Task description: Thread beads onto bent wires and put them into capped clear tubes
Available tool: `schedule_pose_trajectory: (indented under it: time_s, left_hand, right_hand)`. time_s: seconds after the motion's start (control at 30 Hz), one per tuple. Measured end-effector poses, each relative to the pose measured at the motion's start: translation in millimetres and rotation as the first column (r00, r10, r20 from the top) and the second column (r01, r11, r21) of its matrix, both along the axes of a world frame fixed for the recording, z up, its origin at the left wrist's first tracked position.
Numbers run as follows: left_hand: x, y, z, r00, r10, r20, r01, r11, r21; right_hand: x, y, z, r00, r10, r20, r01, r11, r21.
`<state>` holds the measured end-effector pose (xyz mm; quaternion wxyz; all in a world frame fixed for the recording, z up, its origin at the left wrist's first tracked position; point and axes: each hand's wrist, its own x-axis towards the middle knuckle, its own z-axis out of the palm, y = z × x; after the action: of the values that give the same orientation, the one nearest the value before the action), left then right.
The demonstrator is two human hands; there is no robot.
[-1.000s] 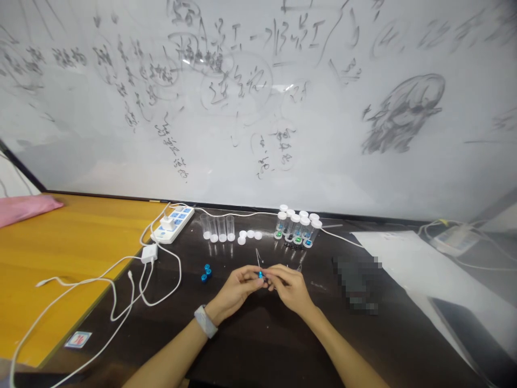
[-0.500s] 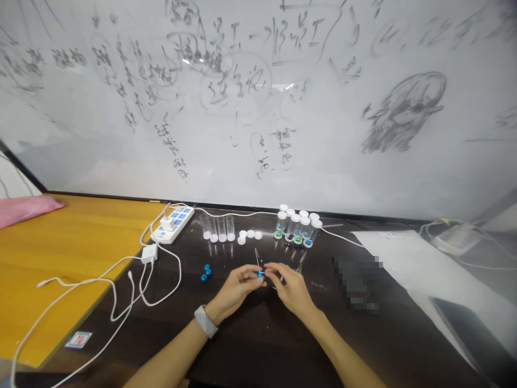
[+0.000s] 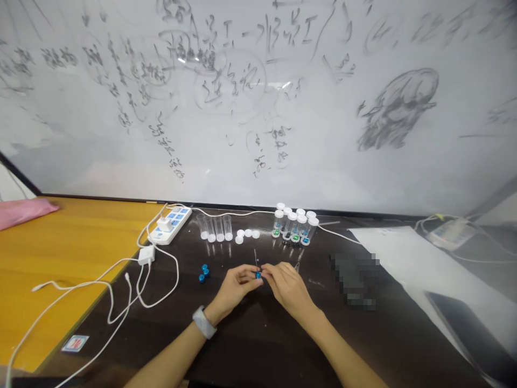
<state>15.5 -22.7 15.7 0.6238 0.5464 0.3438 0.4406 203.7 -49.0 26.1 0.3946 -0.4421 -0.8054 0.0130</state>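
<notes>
My left hand (image 3: 236, 286) is closed in a pinch on a small shiny blue piece (image 3: 258, 275). A thin dark stick or wire (image 3: 256, 259) stands up just beyond this piece; I cannot tell if it is joined to it. My right hand (image 3: 290, 286) is closed too, its thumb and fingertips meeting the blue piece from the right. Whatever lies between those right fingertips is hidden. A thin metal object (image 3: 298, 266) shows partly behind the right hand. Several similar blue pieces (image 3: 204, 272) lie together on the dark table, left of my hands.
Clear tubes (image 3: 219, 228) and white caps (image 3: 247, 233) stand behind my hands. Several capped tubes (image 3: 297, 223) hold coloured pieces. At left are a power strip (image 3: 172, 225) and white cables (image 3: 111, 291). White paper (image 3: 388, 253) and a dark flat device (image 3: 464, 328) lie right.
My right fingertips have come closer to the blue piece; a pale thin rod seen between them before is now covered. The whole view has shifted slightly.
</notes>
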Motion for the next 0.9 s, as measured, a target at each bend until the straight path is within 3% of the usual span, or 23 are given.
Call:
schedule_pose_trajectory:
  time_s: [0.1,0.2,0.3,0.43,0.6,0.77,0.9]
  left_hand:
    - [-0.3,0.5,-0.3,0.998,0.011,-0.056,-0.008,0.999,0.045]
    - [-0.8,1.6,-3.6,0.996,0.01,-0.091,-0.005,0.999,0.054]
    - [-1.0,2.6,-6.9,0.995,0.004,-0.098,0.001,0.999,0.049]
    - [-0.7,2.8,-6.1,0.997,0.016,-0.076,-0.013,0.999,0.044]
    - [-2.1,3.2,-2.9,0.998,0.009,-0.057,-0.007,0.999,0.04]
    - [-3.9,3.4,-1.0,0.998,-0.033,-0.061,0.036,0.999,0.037]
    - [-1.6,3.7,-4.4,0.998,0.03,-0.047,-0.028,0.999,0.034]
  right_hand:
    - [-3.2,-0.5,-3.4,0.985,-0.043,-0.17,0.016,0.987,-0.158]
    - [-6.8,0.1,-3.6,0.926,-0.123,-0.357,-0.01,0.937,-0.35]
    - [-8.8,1.9,-2.7,0.87,-0.188,-0.456,-0.044,0.892,-0.451]
    - [-8.3,4.4,-3.9,0.825,-0.226,-0.519,-0.051,0.883,-0.466]
    - [-7.1,3.2,-1.9,0.888,-0.218,-0.405,0.017,0.896,-0.443]
    - [-9.0,1.5,-2.8,0.865,-0.196,-0.461,-0.058,0.875,-0.48]
    - [-9.9,3.0,-9.2,0.881,-0.198,-0.43,-0.022,0.89,-0.455]
